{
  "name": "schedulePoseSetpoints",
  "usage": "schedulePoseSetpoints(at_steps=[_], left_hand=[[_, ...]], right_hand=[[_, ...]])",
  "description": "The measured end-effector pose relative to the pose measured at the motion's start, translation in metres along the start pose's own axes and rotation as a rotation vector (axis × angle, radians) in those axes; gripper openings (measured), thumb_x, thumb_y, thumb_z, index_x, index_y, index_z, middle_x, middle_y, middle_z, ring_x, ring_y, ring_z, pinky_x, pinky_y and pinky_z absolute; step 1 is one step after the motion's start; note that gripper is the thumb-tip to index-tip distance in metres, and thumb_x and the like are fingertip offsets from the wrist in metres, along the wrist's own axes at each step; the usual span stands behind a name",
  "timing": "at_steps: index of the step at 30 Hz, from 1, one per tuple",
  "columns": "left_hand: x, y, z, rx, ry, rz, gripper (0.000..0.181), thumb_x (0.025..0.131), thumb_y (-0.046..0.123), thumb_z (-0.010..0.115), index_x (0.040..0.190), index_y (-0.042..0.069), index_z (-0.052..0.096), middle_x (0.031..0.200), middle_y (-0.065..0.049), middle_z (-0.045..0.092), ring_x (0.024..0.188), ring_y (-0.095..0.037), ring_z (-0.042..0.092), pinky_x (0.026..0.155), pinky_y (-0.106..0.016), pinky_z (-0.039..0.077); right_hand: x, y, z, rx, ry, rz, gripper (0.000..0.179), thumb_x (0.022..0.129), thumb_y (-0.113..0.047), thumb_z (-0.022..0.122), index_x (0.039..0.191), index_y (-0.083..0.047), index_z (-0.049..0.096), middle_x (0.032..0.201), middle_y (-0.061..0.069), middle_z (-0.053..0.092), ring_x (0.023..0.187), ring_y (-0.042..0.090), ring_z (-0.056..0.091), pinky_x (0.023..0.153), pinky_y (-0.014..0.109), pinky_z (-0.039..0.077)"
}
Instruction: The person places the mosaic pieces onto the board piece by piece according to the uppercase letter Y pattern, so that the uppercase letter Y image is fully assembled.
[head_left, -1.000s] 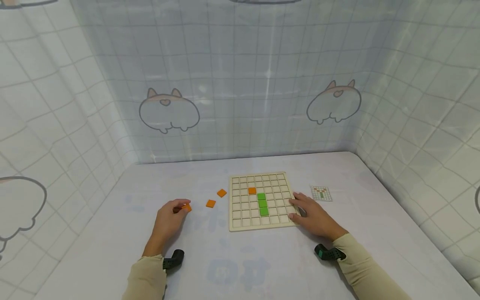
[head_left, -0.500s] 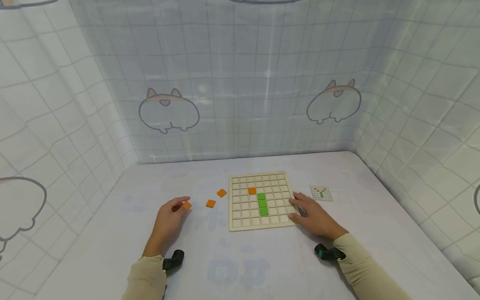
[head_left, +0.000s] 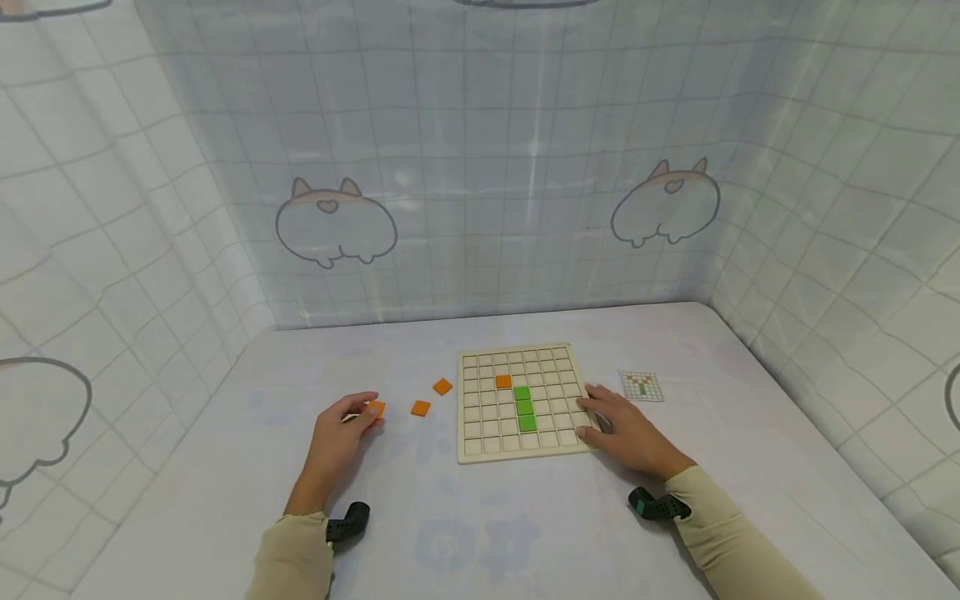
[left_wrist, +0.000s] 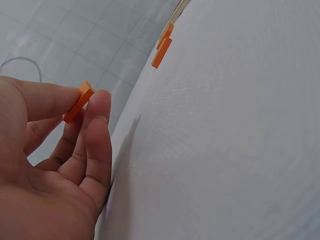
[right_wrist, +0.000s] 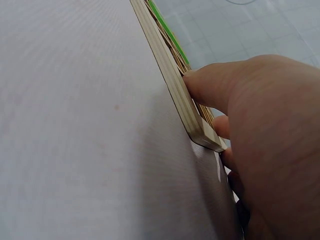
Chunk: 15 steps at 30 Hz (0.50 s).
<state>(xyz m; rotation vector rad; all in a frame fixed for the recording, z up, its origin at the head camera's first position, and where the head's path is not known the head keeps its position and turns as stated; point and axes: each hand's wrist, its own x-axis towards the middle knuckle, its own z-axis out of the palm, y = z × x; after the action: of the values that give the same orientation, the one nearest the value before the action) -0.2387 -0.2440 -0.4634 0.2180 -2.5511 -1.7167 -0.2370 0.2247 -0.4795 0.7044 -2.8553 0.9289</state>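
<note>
My left hand point(head_left: 335, 435) pinches an orange square tile point(left_wrist: 78, 104) between thumb and fingertips, raised off the table in the left wrist view. To its right, two more orange tiles, a nearer one point(head_left: 421, 408) and a farther one point(head_left: 442, 387), lie flat on the table. The pale wooden grid board point(head_left: 555, 392) carries one orange tile point(head_left: 503, 382) and a column of green tiles point(head_left: 524, 408). My right hand point(head_left: 630, 435) rests on the board's right edge, fingers spread. In the right wrist view its thumb point(right_wrist: 215, 85) lies over the near rim.
A small printed card point(head_left: 642, 386) with a coloured grid pattern lies right of the board, beyond my right hand. Grid-patterned curtains point(head_left: 495, 217) enclose the white-covered table point(head_left: 465, 533) at the back and both sides. Each wrist wears a dark band with a camera.
The tile in my left hand has risen slightly and turned between the fingertips, showing more of its face. My right hand and the board stay in place.
</note>
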Motion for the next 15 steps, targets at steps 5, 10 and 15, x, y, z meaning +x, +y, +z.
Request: schedulePoseSetpoints(at_steps=[5,10,15], left_hand=[[0.0014,-0.0010,0.0013,-0.009,-0.009,-0.010,0.038,0.101,0.013,0.058,0.138,0.006,0.058,0.130,-0.016,0.053,0.099,-0.016,0.067,0.081,-0.018,0.052],[0.0014,-0.0013,0.0017,-0.010,-0.020,-0.016,0.038,0.102,0.014,0.057,0.139,0.007,0.057,0.130,-0.016,0.053,0.099,-0.017,0.068,0.082,-0.018,0.052],[0.0007,-0.0009,0.0007,-0.025,-0.018,-0.006,0.036,0.103,0.015,0.058,0.138,0.008,0.059,0.127,-0.017,0.054,0.097,-0.018,0.069,0.082,-0.017,0.051]], right_hand=[[-0.0002,-0.0001,0.0005,-0.002,0.003,0.000,0.062,0.098,-0.043,0.062,0.146,-0.005,0.052,0.158,0.016,0.035,0.146,0.041,0.025,0.112,0.064,0.024],[-0.0006,0.0004,0.0012,-0.004,0.007,0.012,0.062,0.098,-0.044,0.063,0.146,-0.006,0.053,0.158,0.016,0.036,0.146,0.040,0.026,0.112,0.064,0.024],[-0.0001,0.0008,0.0021,-0.006,0.010,0.013,0.062,0.097,-0.045,0.063,0.146,-0.007,0.053,0.158,0.016,0.036,0.146,0.040,0.026,0.112,0.063,0.024]])
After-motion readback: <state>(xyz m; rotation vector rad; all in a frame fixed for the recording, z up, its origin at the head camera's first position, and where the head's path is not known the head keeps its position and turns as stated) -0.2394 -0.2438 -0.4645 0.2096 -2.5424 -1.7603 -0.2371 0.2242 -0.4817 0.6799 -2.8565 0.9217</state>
